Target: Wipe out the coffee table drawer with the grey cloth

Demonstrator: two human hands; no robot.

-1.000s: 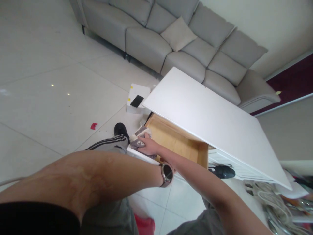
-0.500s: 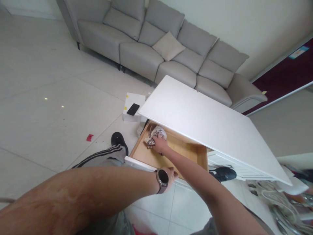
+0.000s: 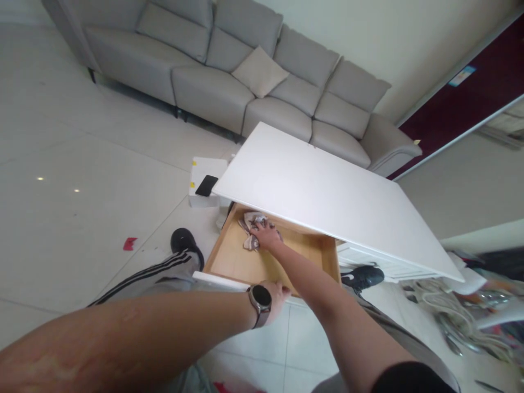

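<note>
A light wooden drawer (image 3: 226, 255) with a white front is pulled out from under a white table (image 3: 323, 180). My left hand (image 3: 277, 297), below a wristwatch (image 3: 261, 297), grips the top edge of the drawer's front with its fingers curled over it. Inside the drawer, near the back left, my right hand (image 3: 267, 237) presses on a crumpled brown-and-white cloth (image 3: 251, 242). Its fingers are bent round the cloth, and part of the cloth is hidden under the palm.
Left of the table, a black phone (image 3: 207, 185) lies on a white box (image 3: 196, 201). My shoes stand either side of the drawer. A grey sofa (image 3: 213, 90) runs behind. A red scrap (image 3: 130, 244) lies on the floor, and clutter (image 3: 450, 316) is at the right.
The view has shifted, so the scene sits further left. My right hand has moved slightly with the cloth in the drawer's back-left area, and the cloth is flatter. My left hand stays on the drawer front.
</note>
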